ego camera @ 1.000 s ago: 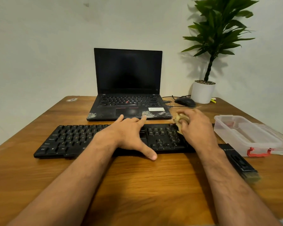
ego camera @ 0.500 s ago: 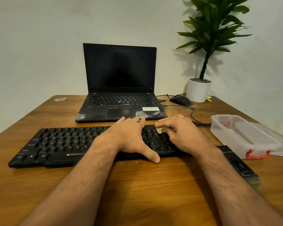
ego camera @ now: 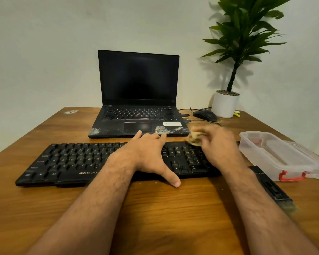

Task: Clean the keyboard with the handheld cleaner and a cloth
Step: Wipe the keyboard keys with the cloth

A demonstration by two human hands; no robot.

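A black keyboard (ego camera: 66, 162) lies across the wooden table (ego camera: 155, 218) in front of me. My left hand (ego camera: 147, 155) rests flat on its middle, fingers straight, thumb spread down onto the table at the front edge. My right hand (ego camera: 217, 146) is blurred over the keyboard's right end and grips a crumpled beige cloth (ego camera: 194, 138) at the far right corner of the keys. The black handheld cleaner (ego camera: 273, 188) with a bristle tip lies on the table to the right of my right forearm.
An open black laptop (ego camera: 138, 100) stands behind the keyboard. A black mouse (ego camera: 204, 115) with its cable and a white potted plant (ego camera: 226, 103) sit at the back right. A clear plastic box (ego camera: 276, 155) with red clips lies at the right.
My right hand with the cloth has swept right and away, from the keys near my left hand to the keyboard's far right corner. My left hand stays put.
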